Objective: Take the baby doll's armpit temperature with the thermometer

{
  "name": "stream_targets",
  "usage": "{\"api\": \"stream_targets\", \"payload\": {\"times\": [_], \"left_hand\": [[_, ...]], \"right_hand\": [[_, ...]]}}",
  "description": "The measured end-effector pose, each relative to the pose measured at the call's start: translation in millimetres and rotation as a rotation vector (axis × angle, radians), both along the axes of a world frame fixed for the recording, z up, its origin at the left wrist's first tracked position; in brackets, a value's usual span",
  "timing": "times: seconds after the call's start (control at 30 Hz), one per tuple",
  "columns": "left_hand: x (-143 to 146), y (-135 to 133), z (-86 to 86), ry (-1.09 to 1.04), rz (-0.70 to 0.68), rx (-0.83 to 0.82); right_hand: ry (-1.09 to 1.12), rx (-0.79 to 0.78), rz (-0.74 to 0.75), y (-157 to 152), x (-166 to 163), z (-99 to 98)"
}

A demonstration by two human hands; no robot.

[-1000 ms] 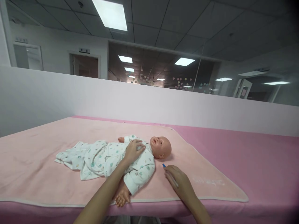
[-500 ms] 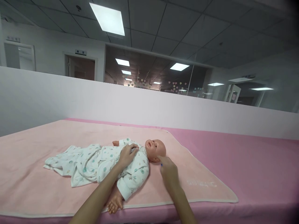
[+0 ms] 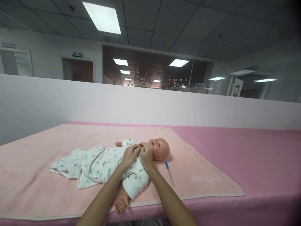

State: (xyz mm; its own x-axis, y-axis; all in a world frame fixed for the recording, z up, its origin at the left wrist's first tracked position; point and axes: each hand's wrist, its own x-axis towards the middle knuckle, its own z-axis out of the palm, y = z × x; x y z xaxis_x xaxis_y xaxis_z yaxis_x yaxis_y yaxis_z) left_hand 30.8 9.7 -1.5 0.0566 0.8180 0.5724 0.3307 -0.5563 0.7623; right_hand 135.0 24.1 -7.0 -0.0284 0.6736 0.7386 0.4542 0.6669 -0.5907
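Observation:
A bald baby doll point(image 3: 162, 149) lies on its back, head to the right, in a white gown point(image 3: 105, 157) printed with small green and dark figures. At the gown's neckline my left hand point(image 3: 129, 155) is closed, its fingertips bent onto the cloth. My right hand point(image 3: 146, 154) meets it there, just beside the doll's chin, with the fingers pinched on the collar. The hands hide most of the neck opening. To the right of my right forearm lies a thin clear stick with a blue end point(image 3: 167, 165), which neither hand touches.
A pale pink blanket point(image 3: 207, 188) with a light border lies beneath the doll, on a darker pink table cover point(image 3: 265, 157). Behind it stands a low white partition point(image 3: 141, 108). The doll's near hand point(image 3: 122, 201) rests by the table's front edge.
My right hand has moved left from beside the doll's head to the collar. The blue-ended stick now lies loose on the blanket. My left hand has stayed at the chest.

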Motion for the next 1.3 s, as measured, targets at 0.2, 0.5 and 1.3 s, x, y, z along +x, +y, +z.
{"api": "stream_targets", "payload": {"times": [0.2,0.5,1.3], "left_hand": [[0,-1,3.1,-0.054,-0.036,-0.040],[-2,-1,-0.5,-0.146,-0.053,-0.059],[2,-5,-0.6,0.079,0.097,0.044]], "right_hand": [[0.068,0.044,0.016,-10,3,-1.1],[0.054,0.080,0.040,-5,4,-3.0],[0.148,0.170,0.015,-3,4,-6.8]]}}
